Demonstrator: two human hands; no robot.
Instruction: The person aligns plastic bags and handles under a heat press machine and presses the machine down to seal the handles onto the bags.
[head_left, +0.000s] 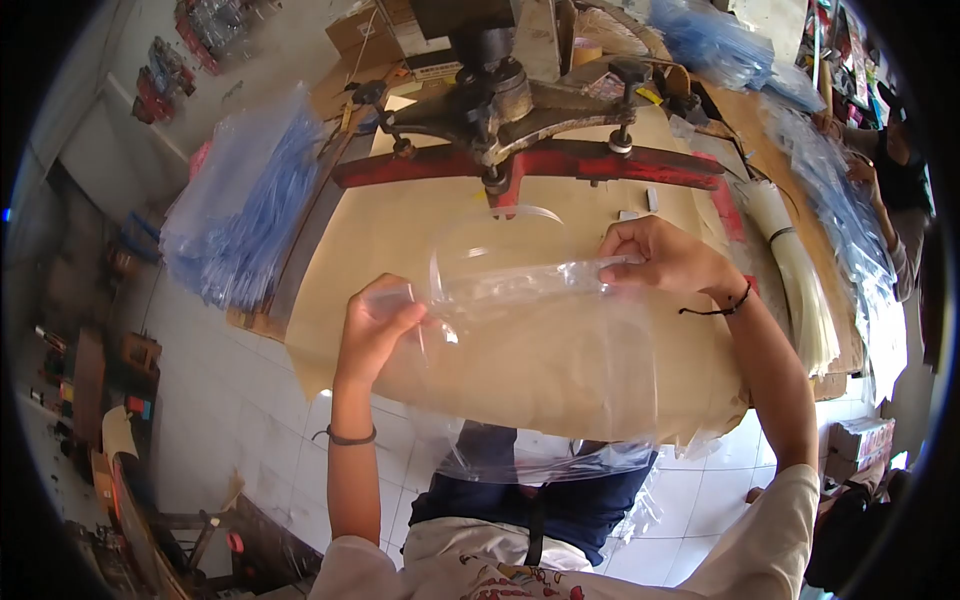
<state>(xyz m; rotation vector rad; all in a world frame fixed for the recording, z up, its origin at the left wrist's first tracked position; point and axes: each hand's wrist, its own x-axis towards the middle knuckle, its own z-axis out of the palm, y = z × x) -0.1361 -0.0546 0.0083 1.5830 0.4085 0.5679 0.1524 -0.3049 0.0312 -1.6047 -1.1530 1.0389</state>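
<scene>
A clear plastic bag (530, 285) is stretched between my two hands above a tan sheet. My left hand (378, 328) pinches its left upper corner between thumb and fingers. At the right end of the same edge, my right hand (665, 258) grips the plastic with thumb and bent fingers. A clear loop (545, 212) stands up beyond that edge, and the lower part hangs past the table's front edge over my lap. Just beyond the loop is a press head (500, 110) with a red bar (420, 166) under it.
Stacked bluish clear plastic (245, 200) lies at the left. A tied bundle of pale strips (800, 270) lies at the right, beside more plastic (835, 190). Small metal blocks (652, 199) rest on the tan sheet (340, 270). Another person (890, 170) is at the far right.
</scene>
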